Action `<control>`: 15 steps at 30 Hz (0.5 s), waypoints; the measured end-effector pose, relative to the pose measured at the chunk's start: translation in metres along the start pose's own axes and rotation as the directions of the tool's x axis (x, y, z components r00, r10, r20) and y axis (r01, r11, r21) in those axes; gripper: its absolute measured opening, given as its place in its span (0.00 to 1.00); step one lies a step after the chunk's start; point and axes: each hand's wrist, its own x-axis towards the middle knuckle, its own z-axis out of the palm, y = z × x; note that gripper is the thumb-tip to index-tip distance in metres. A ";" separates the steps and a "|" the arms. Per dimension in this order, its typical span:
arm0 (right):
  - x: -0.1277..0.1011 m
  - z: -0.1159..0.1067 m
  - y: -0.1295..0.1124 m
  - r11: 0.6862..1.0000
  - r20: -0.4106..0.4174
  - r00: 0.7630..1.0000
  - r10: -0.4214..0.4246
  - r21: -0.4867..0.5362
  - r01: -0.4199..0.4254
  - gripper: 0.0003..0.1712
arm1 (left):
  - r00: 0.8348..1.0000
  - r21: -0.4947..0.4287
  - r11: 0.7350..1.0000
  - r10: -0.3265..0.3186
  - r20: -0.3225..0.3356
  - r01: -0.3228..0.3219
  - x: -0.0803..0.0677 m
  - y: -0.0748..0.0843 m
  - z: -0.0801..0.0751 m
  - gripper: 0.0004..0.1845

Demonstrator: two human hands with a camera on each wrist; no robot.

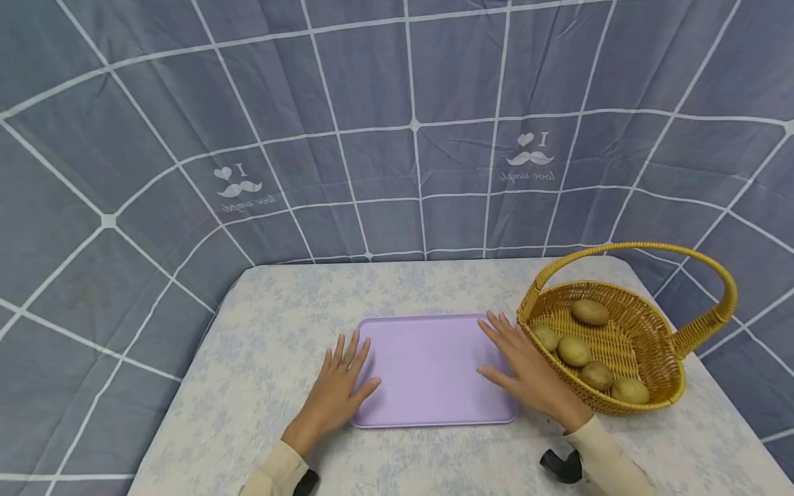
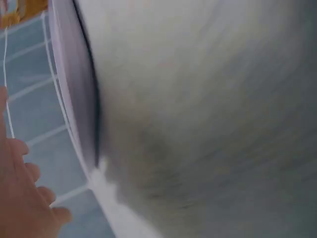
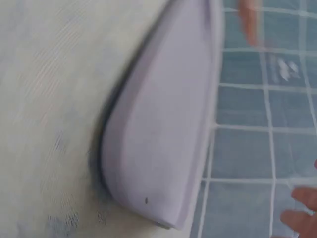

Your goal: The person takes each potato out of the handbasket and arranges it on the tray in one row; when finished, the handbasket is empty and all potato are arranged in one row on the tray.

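A lilac plastic tray (image 1: 428, 365) lies flat in the middle of the table. My left hand (image 1: 338, 386) rests open at its left edge, fingers straight, thumb on the rim. At the tray's right edge my right hand (image 1: 524, 368) lies open, fingers spread over the rim. A yellow wicker basket (image 1: 666, 337) with a hoop handle stands just right of that hand and holds several potatoes (image 1: 573, 350). The left wrist view is blurred and shows the tray's rim (image 2: 74, 84) and my fingers (image 2: 25, 203). The right wrist view shows the tray's corner (image 3: 158, 148) close up.
The table carries a pale floral cloth (image 1: 260, 331). A grey-blue checked cloth (image 1: 397, 138) hangs behind and round the table. Bare tabletop lies left of the tray and along the front edge.
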 end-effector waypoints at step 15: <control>-0.021 -0.071 0.030 0.740 -0.333 0.878 0.343 0.672 -0.034 0.27 | 0.986 -0.316 0.938 -0.106 0.128 0.141 -0.032 -0.011 0.015 0.31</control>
